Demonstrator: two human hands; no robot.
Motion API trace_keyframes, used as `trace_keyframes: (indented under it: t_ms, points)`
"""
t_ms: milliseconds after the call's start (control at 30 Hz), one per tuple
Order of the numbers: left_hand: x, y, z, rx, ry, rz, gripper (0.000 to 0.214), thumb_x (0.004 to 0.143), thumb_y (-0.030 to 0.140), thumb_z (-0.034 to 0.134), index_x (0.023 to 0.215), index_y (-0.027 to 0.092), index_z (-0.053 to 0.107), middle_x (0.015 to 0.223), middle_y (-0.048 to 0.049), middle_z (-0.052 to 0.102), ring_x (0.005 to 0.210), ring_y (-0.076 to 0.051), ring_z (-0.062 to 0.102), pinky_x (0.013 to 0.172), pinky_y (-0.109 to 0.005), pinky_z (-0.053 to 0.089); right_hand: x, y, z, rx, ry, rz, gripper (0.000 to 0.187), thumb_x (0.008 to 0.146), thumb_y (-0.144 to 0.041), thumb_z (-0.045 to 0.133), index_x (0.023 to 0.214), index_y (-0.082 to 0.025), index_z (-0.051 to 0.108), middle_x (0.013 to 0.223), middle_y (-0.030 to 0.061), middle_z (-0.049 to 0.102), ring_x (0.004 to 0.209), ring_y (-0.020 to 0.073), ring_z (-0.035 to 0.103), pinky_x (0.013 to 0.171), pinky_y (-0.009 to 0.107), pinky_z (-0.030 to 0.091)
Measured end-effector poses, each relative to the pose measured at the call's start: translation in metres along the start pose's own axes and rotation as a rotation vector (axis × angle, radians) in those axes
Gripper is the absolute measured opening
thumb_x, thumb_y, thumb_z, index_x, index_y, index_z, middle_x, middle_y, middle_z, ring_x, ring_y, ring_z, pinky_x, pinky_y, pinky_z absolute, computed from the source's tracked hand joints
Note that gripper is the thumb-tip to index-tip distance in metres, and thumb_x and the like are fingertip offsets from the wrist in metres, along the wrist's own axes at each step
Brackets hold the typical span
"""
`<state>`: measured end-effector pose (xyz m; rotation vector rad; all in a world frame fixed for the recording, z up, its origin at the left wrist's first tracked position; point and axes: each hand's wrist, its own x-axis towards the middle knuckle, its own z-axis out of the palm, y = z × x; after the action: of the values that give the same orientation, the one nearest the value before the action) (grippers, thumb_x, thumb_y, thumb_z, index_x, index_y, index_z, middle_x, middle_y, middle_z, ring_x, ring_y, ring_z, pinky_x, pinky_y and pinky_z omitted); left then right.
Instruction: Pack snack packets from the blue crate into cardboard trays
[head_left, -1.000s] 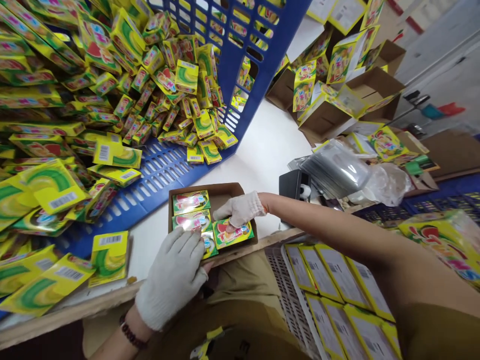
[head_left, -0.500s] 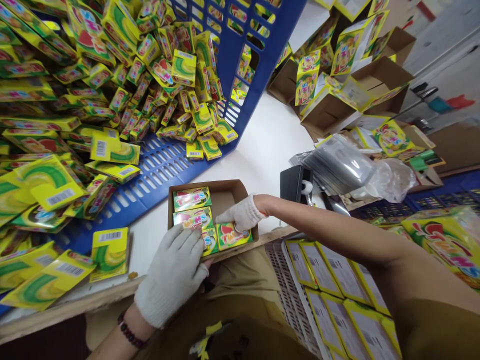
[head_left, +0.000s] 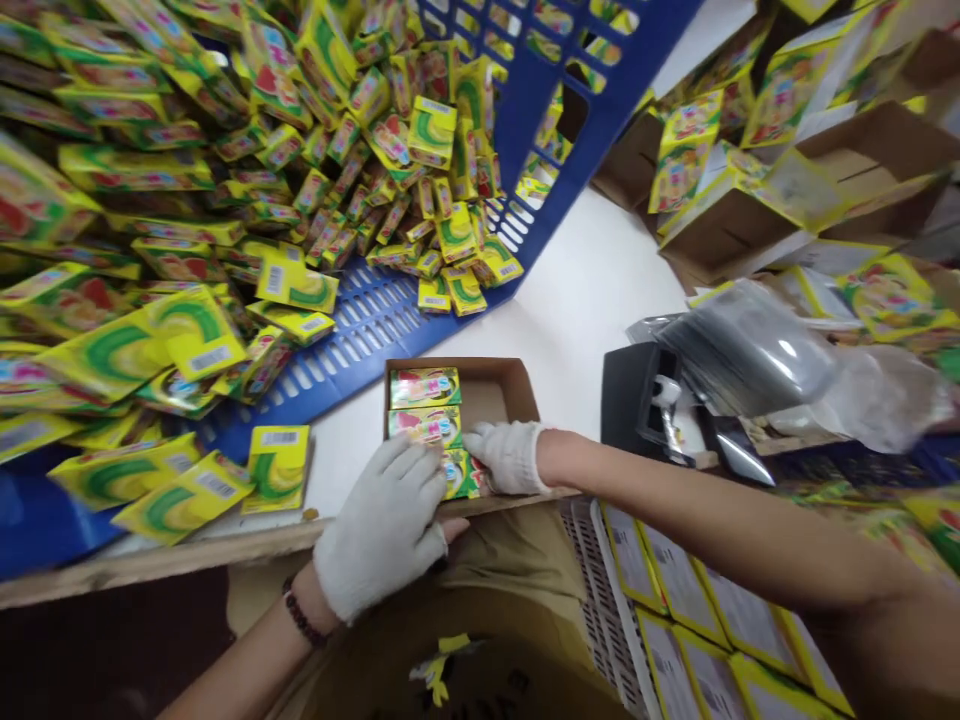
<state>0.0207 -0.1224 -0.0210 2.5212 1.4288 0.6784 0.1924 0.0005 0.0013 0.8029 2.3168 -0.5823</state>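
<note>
On white table (head_left: pixel 577 300) (blue basket (head_left: pixel 360 330) beside): left hand (head_left: pixel 386 525), right hand (head_left: pixel 510 457) flat, ungripping, on packets (head_left: pixel 424 388) in tray (head_left: pixel 491 385)

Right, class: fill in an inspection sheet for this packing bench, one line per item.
Surface: white bench top, wooden front edge.
Job's things: small carton holding yellow packets in a column.
Clutter: blue crate spilling packets; open cartons and plastic bags at right.
Grippers: left hand and right hand, both gloved, pressing on packets in the carton.
Cables: nothing seen.
Surroundings: tray of flat boxes below the right arm.
</note>
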Motion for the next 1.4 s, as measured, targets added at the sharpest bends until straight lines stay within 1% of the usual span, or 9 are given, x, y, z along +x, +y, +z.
trace_keyframes:
  t_ms: [167,300,467,700,800,933,1067,1233,1400]
  points:
    - [-0.039,-0.018,-0.012,0.163,0.303,-0.316,0.029,0.09,0.032,0.051,0.112,0.017,0.062,0.126,-0.0179,0.06,0.116,-0.031,0.056,0.098,-0.048,0.047,-0.002,-0.002,0.002,0.028,-0.065,0.065,0.055,0.074,-0.037,0.072,0.125,-0.022,0.06,0.123,0.0158,0.062,0.103,0.0363,0.067,0.078,0.045,0.054]
    - [-0.071,-0.04,-0.023,0.558,0.059,-0.814,0.045,0.088,0.044,0.05,0.114,0.008,0.06,0.107,-0.023,0.063,0.095,-0.038,0.06,0.075,-0.048,0.049,-0.01,-0.002,-0.023,0.073,-0.089,0.032,0.039,0.079,-0.039,0.065,0.114,-0.023,0.064,0.117,0.0116,0.066,0.097,0.0323,0.067,0.074,0.039,0.05]
    - [-0.064,-0.05,-0.027,0.45,-0.09,-0.983,0.054,0.084,0.04,0.053,0.126,0.007,0.054,0.087,-0.0165,0.067,0.082,-0.034,0.063,0.069,-0.041,0.046,-0.018,-0.028,-0.053,0.031,0.298,-0.093,0.015,0.088,-0.023,0.054,0.1,-0.02,0.063,0.103,0.0097,0.067,0.09,0.0253,0.063,0.076,0.035,0.048]
    - [-0.064,-0.027,-0.048,-0.588,0.11,-0.696,0.038,0.091,0.046,0.046,0.113,0.019,0.063,0.105,-0.0058,0.071,0.091,-0.022,0.065,0.081,-0.034,0.052,0.021,-0.094,-0.042,-0.318,0.69,-0.651,0.012,0.095,-0.022,0.052,0.103,-0.018,0.061,0.104,0.0103,0.065,0.098,0.0266,0.059,0.099,0.049,0.038]
    - [-0.101,-0.043,-0.064,-0.145,0.236,-0.795,0.039,0.093,0.043,0.042,0.11,0.019,0.067,0.116,-0.0105,0.069,0.105,-0.028,0.063,0.092,-0.042,0.049,0.029,-0.106,-0.041,-0.273,0.602,-0.65,0.009,0.095,-0.02,0.052,0.098,-0.018,0.059,0.091,0.0074,0.065,0.082,0.0224,0.058,0.088,0.044,0.041]
    - [-0.148,-0.075,-0.076,0.508,0.03,-0.793,0.03,0.083,0.024,0.049,0.104,0.015,0.068,0.109,-0.0169,0.068,0.092,-0.034,0.064,0.078,-0.047,0.05,0.029,-0.112,-0.055,0.234,0.403,-0.396,0.008,0.094,-0.025,0.053,0.096,-0.018,0.057,0.082,0.0036,0.062,0.073,0.0178,0.055,0.069,0.031,0.041]
    - [-0.152,-0.069,-0.073,0.603,0.181,-0.435,0.027,0.083,0.013,0.05,0.107,0.016,0.063,0.104,-0.0142,0.069,0.087,-0.028,0.064,0.074,-0.039,0.051,0.044,-0.122,-0.062,0.958,0.156,-0.217,0.019,0.095,-0.036,0.051,0.091,-0.017,0.054,0.08,0.0027,0.06,0.072,0.0154,0.054,0.067,0.027,0.043]
    - [-0.128,-0.051,-0.06,0.491,0.423,-0.279,0.055,0.082,0.006,0.056,0.134,0.021,0.047,0.116,-0.014,0.063,0.104,-0.025,0.061,0.088,-0.036,0.052,0.07,-0.135,-0.043,1.501,-0.342,-0.341,0.036,0.089,-0.049,0.056,0.105,-0.017,0.054,0.089,0.0063,0.065,0.074,0.0175,0.062,0.069,0.034,0.053]
    - [-0.133,-0.096,-0.062,0.648,0.305,-0.595,0.056,0.08,0.016,0.057,0.134,0.006,0.049,0.127,-0.0256,0.055,0.12,-0.039,0.052,0.098,-0.052,0.047,0.071,-0.133,-0.037,1.212,0.152,-0.282,0.038,0.079,-0.029,0.069,0.111,-0.019,0.05,0.094,0.0023,0.066,0.079,0.0158,0.061,0.073,0.029,0.052]
